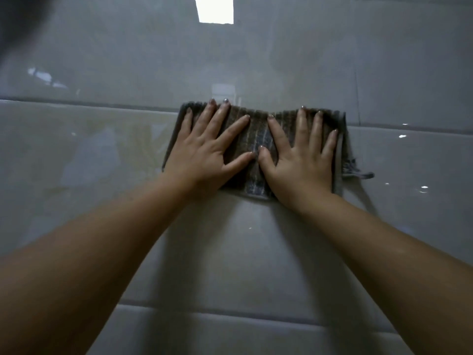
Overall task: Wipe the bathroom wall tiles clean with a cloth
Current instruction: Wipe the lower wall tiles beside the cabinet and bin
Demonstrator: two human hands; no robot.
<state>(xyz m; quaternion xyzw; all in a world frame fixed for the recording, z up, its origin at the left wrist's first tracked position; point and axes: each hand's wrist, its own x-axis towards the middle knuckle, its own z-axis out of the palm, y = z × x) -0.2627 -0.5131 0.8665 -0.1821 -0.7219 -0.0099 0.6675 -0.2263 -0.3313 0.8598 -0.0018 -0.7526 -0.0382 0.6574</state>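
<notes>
A dark striped cloth point(257, 139) lies flat against the glossy grey wall tiles point(102, 162), just below a horizontal grout line. My left hand point(204, 152) presses on the cloth's left half with fingers spread. Beside it, my right hand point(302, 155) presses on the right half, fingers also spread, thumbs nearly touching. A frayed loose thread hangs off the cloth's lower right corner. The palms hide most of the cloth's middle and lower edge.
Grout lines point(89, 103) run across the wall above the cloth and lower down. A bright rectangular reflection point(215, 8) shows at the top of the tiles. A dark blurred shape fills the upper left corner.
</notes>
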